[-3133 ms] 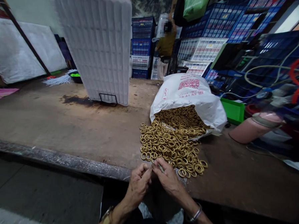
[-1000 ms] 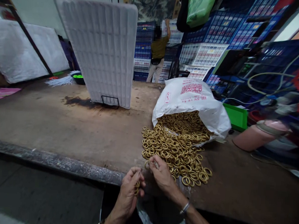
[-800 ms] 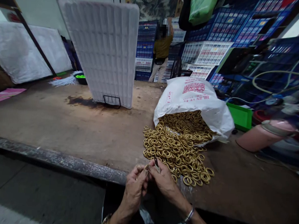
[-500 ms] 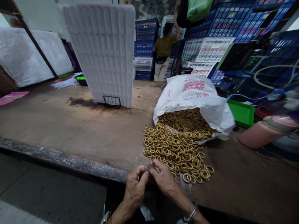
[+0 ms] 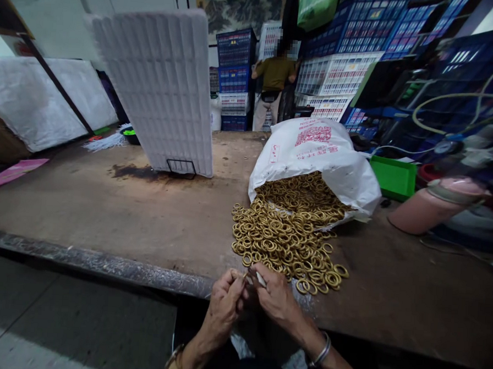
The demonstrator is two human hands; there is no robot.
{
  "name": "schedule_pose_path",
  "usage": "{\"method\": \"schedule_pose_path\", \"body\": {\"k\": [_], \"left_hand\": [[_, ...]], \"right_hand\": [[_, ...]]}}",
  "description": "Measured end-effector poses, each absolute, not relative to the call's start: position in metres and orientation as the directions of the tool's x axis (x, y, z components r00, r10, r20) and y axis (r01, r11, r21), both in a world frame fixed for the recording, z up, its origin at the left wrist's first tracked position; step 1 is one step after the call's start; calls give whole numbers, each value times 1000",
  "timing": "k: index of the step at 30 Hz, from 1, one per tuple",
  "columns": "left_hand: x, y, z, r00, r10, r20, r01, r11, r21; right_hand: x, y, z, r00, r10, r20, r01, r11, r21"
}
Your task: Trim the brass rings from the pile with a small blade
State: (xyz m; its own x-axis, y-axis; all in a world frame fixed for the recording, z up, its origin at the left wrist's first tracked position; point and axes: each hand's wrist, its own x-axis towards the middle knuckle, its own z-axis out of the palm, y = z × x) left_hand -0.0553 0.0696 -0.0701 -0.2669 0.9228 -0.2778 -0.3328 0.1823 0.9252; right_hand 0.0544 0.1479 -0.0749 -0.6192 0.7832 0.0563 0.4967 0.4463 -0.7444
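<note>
Mostly untouched, judging by the bulk: lay spilled across the middle of the frame as a broad heap of brass rings (image 5: 285, 241), still pouring from the mouth of a white sack (image 5: 318, 155) tipped on its side at centre right. Rested on a worn brown workbench (image 5: 104, 210) that filled the left and centre. Stood upright at upper left centre, a white ribbed panel (image 5: 160, 86); sat to the right of the sack, a green tray (image 5: 389, 178) and a pink cylinder (image 5: 427, 208). Worked far back at top centre among stacked crates (image 5: 236, 74), another person (image 5: 272, 84), well apart from the bench edge.

Met at bottom centre, just below the near rim of the heap: left hand (image 5: 223, 307) and right hand (image 5: 279, 299), fingertips drawn close together. Pinched narrow on both sides, around a single ring (image 5: 245, 275) between them; also gripped in the right fingers, a thin pale tool (image 5: 258, 277), kind not clear. Seemed only a few rings handled, nearly all left.
</note>
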Motion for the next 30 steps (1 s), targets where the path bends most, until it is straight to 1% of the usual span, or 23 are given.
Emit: {"method": "schedule_pose_path", "body": {"k": [2,4,11,14,17,21,25,30], "left_hand": [[-54,71,-68,-289,923,-254,-310,161,937],[-53,72,-67,-307,923,-233,-290,143,946],[-54,72,-70,-359,916,-180,-235,98,967],[-53,65,-69,-326,922,-209,-259,126,958],[-49,57,-64,-220,937,-271,-327,190,926],[-46,55,-60,-94,930,-354,-515,259,817],[-47,60,-64,-85,925,-370,-640,234,732],[-50,62,-66,-91,908,-408,-730,218,648]], "right_hand": [[58,146,-75,-666,743,61,510,513,-690],[59,144,-76,-684,728,52,530,544,-651],[59,145,-79,-722,692,-22,578,585,-569],[60,150,-80,-710,702,-44,627,604,-492],[65,159,-81,-648,761,-25,710,592,-380],[70,177,-74,-563,822,83,766,557,-322],[69,196,-68,-470,868,159,829,496,-260],[59,209,-69,-454,883,119,867,468,-171]]}}
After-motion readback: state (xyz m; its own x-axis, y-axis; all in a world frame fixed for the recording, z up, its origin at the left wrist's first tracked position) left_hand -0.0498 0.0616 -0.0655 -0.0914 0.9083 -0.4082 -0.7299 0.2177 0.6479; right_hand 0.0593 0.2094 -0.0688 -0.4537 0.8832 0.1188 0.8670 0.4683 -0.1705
